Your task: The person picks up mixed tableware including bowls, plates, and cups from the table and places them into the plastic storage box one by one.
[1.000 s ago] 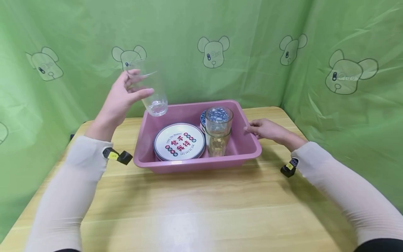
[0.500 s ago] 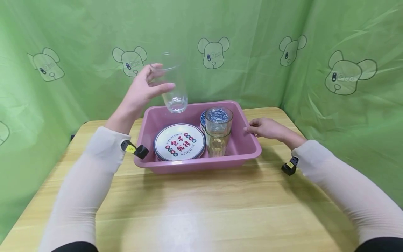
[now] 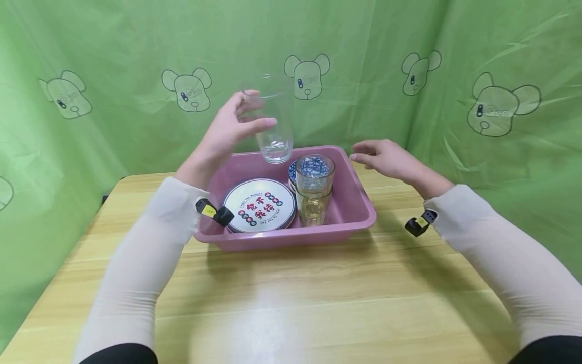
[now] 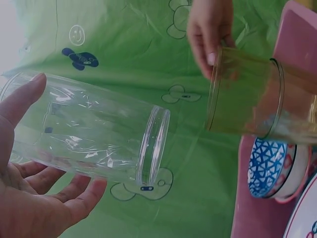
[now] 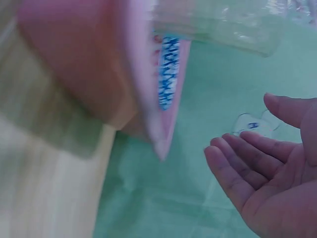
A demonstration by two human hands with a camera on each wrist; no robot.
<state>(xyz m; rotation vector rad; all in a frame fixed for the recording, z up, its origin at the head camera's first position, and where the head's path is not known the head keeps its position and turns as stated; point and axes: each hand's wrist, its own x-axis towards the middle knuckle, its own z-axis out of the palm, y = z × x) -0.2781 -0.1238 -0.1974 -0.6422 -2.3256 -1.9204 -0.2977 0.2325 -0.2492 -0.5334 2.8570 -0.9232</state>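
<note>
A clear drinking glass (image 3: 276,134) hangs above the back of the pink basin (image 3: 354,202), slightly tilted. My left hand (image 3: 229,129) grips it, thumb on one side and fingers on the other, as the left wrist view shows the glass (image 4: 94,129) too. Inside the basin, two stacked amber glasses (image 3: 314,194) stand upright just right of the held one. My right hand (image 3: 384,159) hovers beside the basin's right rim, apart from it; in the right wrist view its fingers (image 5: 233,173) are loosely bent around nothing.
A stack of white plates (image 3: 259,205) with red lettering lies in the basin's left part. Blue-patterned bowls (image 4: 267,168) sit behind the amber glasses. The wooden table (image 3: 291,293) extends in front, and a green curtain (image 3: 354,116) hangs behind and at both sides.
My left hand has carried the clear glass rightward, toward the stacked amber glasses. My right hand has let go of the basin's rim and risen slightly.
</note>
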